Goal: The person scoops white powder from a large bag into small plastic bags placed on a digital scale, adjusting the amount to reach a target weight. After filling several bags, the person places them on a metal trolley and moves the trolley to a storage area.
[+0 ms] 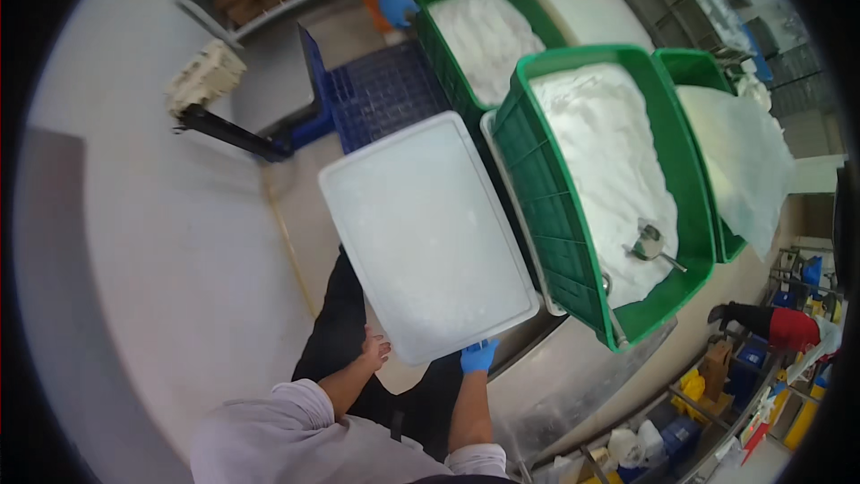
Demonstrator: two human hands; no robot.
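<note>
A large white rectangular lid [430, 233] with a raised rim lies in front of me, and what is under it is hidden. My right hand [479, 356], in a blue glove, grips the lid's near edge close to its right corner. Beside the lid's near left corner is my bare left hand [376, 347], its fingers apart and holding nothing. A green crate [546, 188] heaped with white powder stands just right of the lid. On that powder rests a metal scoop [649, 242].
Behind is a second green crate [430, 27] of white powder, with a co-worker's blue-gloved hand [398, 7] at it. A blue slatted crate [385, 94] sits left of it. Another green crate [730, 237], partly covered by a translucent sheet [739, 152], stands right. A scale [269, 121] is at left.
</note>
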